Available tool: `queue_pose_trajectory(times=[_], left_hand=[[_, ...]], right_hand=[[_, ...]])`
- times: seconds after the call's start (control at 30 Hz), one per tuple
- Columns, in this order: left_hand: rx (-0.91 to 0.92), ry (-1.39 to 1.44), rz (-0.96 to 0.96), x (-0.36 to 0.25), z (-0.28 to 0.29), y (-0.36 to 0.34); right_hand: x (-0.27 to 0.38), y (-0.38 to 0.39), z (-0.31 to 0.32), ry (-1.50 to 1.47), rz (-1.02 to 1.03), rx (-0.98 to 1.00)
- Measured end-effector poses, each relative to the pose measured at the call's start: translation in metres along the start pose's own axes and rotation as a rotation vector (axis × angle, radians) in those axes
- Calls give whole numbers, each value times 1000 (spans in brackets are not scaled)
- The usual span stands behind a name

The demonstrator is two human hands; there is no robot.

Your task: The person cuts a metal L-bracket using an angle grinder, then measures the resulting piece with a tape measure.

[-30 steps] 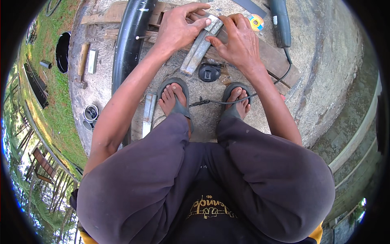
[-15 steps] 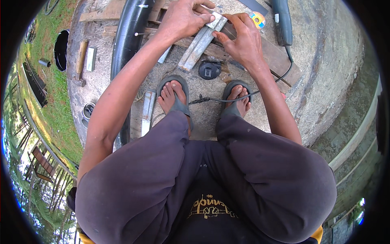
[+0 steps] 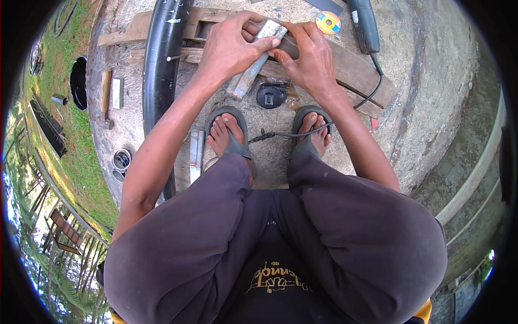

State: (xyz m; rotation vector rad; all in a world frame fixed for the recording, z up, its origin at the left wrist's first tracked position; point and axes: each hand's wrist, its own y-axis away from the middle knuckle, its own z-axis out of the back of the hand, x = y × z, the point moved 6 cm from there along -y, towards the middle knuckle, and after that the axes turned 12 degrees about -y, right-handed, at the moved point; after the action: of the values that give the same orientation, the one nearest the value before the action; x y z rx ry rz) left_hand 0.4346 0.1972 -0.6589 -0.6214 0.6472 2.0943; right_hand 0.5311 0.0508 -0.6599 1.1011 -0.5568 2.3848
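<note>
Near the top middle, my left hand [image 3: 233, 47] grips a short grey metal piece [image 3: 273, 31] between thumb and fingers. My right hand [image 3: 310, 60] pinches the same piece from its right side, thumb and forefinger at its edge. The short piece lies along the upper end of a longer grey metal bar [image 3: 240, 83], which slants down toward me over wooden planks [image 3: 367, 86]. My left hand partly covers the bar. Just below my hands is a round black tape-measure-like case [image 3: 271, 95].
A thick black pipe [image 3: 162, 70] runs along the left, a hammer [image 3: 106, 97] and metal block [image 3: 117, 93] beyond it. An angle grinder [image 3: 364, 27] and coloured disc [image 3: 327, 22] lie upper right. The power cord [image 3: 291, 133] crosses my feet. Another metal bar [image 3: 196, 156] lies beside my left foot.
My left hand has moved lower over the metal, covering more of the long bar. The short piece has turned from lying across the bar to lying along it. The view has shifted slightly.
</note>
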Motion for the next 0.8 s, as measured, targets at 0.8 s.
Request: queue_pose_trajectory(times=[0.8], left_hand=[[-16, -72, 198, -8, 4, 6]], right_hand=[[-11, 0, 5, -122, 97, -93]])
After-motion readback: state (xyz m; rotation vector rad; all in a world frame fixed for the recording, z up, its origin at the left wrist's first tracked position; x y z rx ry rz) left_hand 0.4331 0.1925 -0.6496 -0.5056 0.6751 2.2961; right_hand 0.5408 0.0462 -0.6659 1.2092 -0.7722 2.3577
